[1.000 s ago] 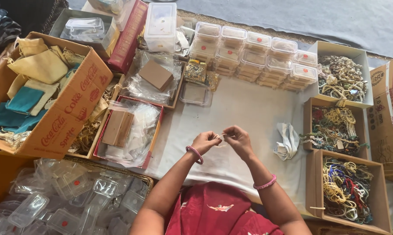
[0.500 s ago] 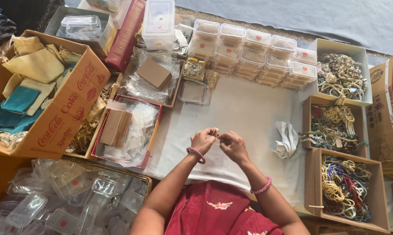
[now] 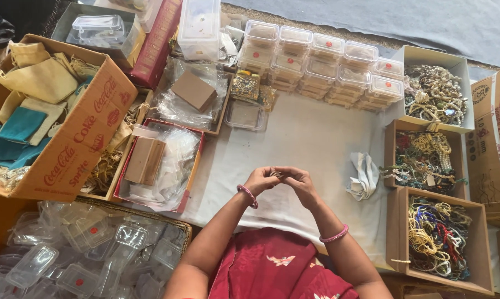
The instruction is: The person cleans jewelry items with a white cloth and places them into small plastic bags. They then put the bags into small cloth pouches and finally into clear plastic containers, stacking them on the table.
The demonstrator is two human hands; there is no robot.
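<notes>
While both hands meet over the white cloth (image 3: pixel 316 138), left hand (image 3: pixel 261 180) and right hand (image 3: pixel 301 181) fingertips pinch one small, indistinct piece; three jewellery boxes (image 3: pixel 424 161) sit at three o'clock.

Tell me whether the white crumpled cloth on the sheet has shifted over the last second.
No. The white crumpled cloth lies in the same spot, just left of the middle jewellery box, as before. Only the hands moved slightly.

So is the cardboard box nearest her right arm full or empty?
Nearly full. The cardboard box lies open on top, and a tangle of yellow, blue, red and white bead strings covers its floor almost wall to wall.
</notes>
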